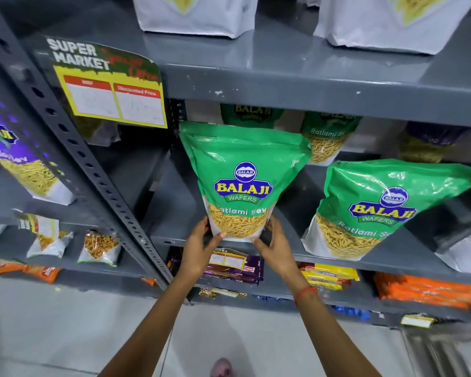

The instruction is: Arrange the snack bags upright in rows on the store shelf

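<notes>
A green Balaji Ratlami Sev snack bag (239, 175) stands upright at the front edge of the grey shelf (174, 202). My left hand (199, 248) grips its lower left corner and my right hand (275, 246) grips its lower right corner. A second green bag (375, 210) leans to the right of it on the same shelf. Two more green bags (326, 137) stand behind, partly hidden by the front bag and the shelf above.
A perforated grey upright post (93, 170) borders the bay on the left, with a yellow price card (112, 85) on the shelf edge. A purple bag (14, 156) sits in the left bay. White bags stand on the shelf above; orange and purple packets lie below.
</notes>
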Action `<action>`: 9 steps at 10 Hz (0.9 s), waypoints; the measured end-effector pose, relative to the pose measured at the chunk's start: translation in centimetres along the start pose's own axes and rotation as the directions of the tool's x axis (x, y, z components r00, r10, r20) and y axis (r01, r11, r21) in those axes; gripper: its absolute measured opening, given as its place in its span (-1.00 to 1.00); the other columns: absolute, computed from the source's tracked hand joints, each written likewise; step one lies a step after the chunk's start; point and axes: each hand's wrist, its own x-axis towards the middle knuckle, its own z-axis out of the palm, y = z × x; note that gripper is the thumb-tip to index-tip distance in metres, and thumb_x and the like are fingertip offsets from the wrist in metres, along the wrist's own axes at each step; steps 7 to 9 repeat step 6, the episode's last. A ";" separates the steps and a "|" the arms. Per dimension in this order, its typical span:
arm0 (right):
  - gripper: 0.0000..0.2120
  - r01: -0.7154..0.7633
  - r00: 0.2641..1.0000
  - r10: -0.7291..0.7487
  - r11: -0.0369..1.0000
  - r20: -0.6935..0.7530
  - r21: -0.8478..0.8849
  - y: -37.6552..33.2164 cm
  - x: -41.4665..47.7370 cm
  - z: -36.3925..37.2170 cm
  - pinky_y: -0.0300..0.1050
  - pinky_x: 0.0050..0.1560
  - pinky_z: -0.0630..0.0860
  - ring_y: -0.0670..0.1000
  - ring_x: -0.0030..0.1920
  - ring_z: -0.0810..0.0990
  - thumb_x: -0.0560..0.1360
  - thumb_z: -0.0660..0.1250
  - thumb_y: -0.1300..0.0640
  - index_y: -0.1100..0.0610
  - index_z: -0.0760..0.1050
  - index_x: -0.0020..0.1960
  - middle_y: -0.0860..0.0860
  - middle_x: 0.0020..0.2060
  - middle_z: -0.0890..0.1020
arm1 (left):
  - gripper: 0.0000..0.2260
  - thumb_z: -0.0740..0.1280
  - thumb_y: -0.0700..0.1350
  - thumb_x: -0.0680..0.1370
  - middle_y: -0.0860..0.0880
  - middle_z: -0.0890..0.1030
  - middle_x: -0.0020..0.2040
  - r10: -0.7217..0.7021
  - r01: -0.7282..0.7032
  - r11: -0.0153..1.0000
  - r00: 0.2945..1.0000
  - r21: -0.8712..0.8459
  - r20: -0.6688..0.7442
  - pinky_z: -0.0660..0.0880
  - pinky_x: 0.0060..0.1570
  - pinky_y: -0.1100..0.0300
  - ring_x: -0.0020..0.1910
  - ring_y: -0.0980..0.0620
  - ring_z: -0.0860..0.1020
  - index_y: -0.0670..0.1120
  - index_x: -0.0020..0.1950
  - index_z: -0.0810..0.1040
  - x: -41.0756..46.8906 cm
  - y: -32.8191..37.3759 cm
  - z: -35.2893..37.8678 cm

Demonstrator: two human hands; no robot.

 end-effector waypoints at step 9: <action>-0.60 -0.018 0.995 0.063 0.864 0.072 -0.503 -3.5 -4.2 -2.4 0.08 0.19 0.44 0.30 0.25 0.45 0.51 0.25 0.16 0.31 0.30 0.27 0.31 0.25 0.48 | -0.69 0.24 -0.13 0.55 -0.28 0.56 0.21 -0.193 0.206 0.815 0.978 0.542 -0.081 0.47 0.11 -0.07 0.20 -0.27 0.51 -0.22 0.25 0.39 -4.4 5.7 1.8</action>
